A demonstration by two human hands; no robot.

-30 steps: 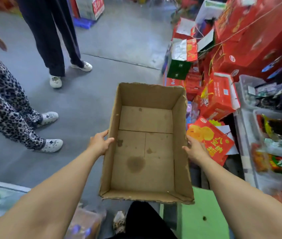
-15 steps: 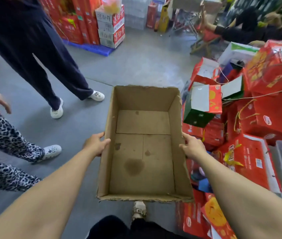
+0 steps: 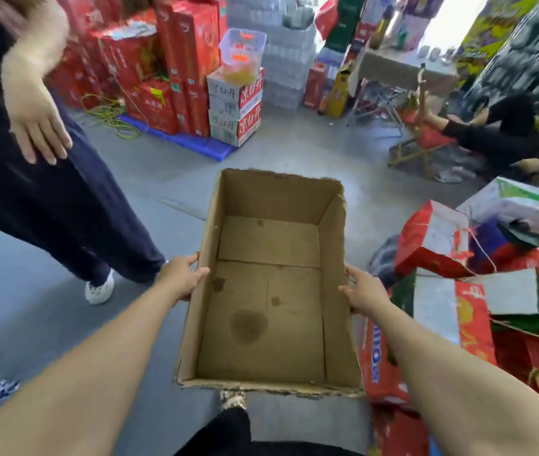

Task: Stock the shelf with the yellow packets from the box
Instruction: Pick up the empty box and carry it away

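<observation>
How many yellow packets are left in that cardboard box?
0. The cardboard box held by the left hand and right hand shows only its bare, stained bottom; nothing looks hidden.

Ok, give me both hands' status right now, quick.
Left hand: grips the left wall of the cardboard box, thumb over the rim.
Right hand: holds the box's right wall.

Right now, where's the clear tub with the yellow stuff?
Head view, upper centre: the clear tub sits on top of the stacked white cartons, just right of the tall red boxes and beyond the cardboard box.
</observation>
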